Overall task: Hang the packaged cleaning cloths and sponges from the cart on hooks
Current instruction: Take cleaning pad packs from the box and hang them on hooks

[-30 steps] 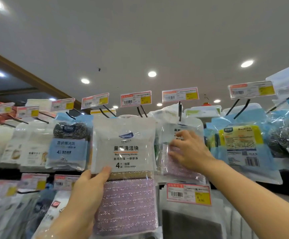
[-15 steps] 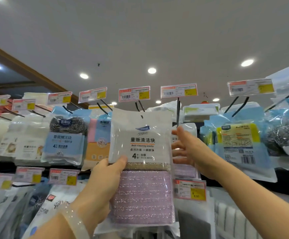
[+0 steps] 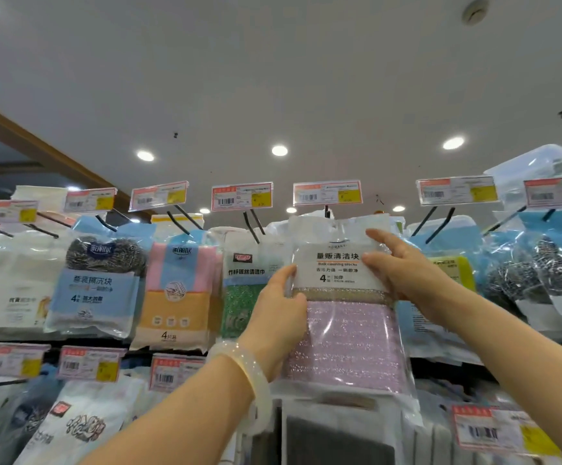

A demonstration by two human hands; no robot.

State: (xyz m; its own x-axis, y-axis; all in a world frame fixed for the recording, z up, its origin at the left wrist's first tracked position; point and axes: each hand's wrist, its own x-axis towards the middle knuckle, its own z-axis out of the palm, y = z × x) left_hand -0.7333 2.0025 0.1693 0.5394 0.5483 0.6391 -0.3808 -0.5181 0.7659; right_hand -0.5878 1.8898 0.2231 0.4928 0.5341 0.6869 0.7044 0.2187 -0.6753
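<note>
We hold one sponge pack (image 3: 343, 297) up against the top row of the display, both hands on it. Our left hand (image 3: 281, 317) is closed on the pack's left edge, thumb on the front at the gold strip, fingers behind. Our right hand (image 3: 407, 273) is partly open on the right edge: thumb pressed on the white label, index finger stretched toward the top corner, the other fingers hidden behind the film. The pack stands upright, its clear top flap level with the black hook (image 3: 327, 212) under the price tag (image 3: 327, 193). We cannot tell whether the flap is on the hook. A pale bangle (image 3: 256, 380) sits on the left wrist. To the left hang a green cloth pack (image 3: 242, 297), a pink-and-orange pack (image 3: 178, 290) and a steel-wool pack (image 3: 101, 283). To the right, partly hidden by the right hand, hangs a blue pack (image 3: 454, 263).
</note>
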